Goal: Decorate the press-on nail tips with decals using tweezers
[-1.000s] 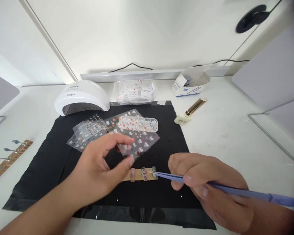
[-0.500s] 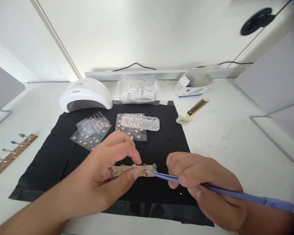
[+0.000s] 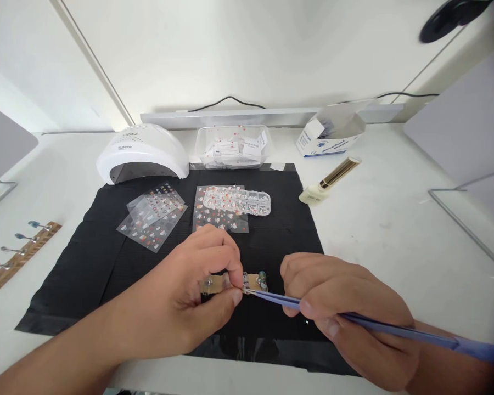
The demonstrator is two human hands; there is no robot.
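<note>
My right hand [image 3: 341, 312] is closed on blue tweezers [image 3: 278, 298], their points aimed left. These points meet my left hand [image 3: 206, 285], whose thumb and index finger are pinched together. What lies between those fingertips is too small and hidden to make out. Under them is a wooden nail display strip [image 3: 218, 283] bearing several clear false nails, partly covered by my left hand. At its right end stands a green patterned false nail [image 3: 262, 280]. The strip lies on a black mat [image 3: 271, 329].
Sticker sheets [image 3: 152, 216] and a clear rhinestone case [image 3: 257, 203] lie farther back. Behind are a white nail lamp [image 3: 144, 153], a plastic tub of packets [image 3: 234, 148] and an alcohol pad box [image 3: 331, 137]. A polish bottle [image 3: 329, 181] stands right; another nail strip [image 3: 24, 258] lies left.
My left thumb and index finger have closed together at the tweezers' points and moved slightly right over the strip. My right hand keeps its hold on the tweezers. The view has shifted slightly.
</note>
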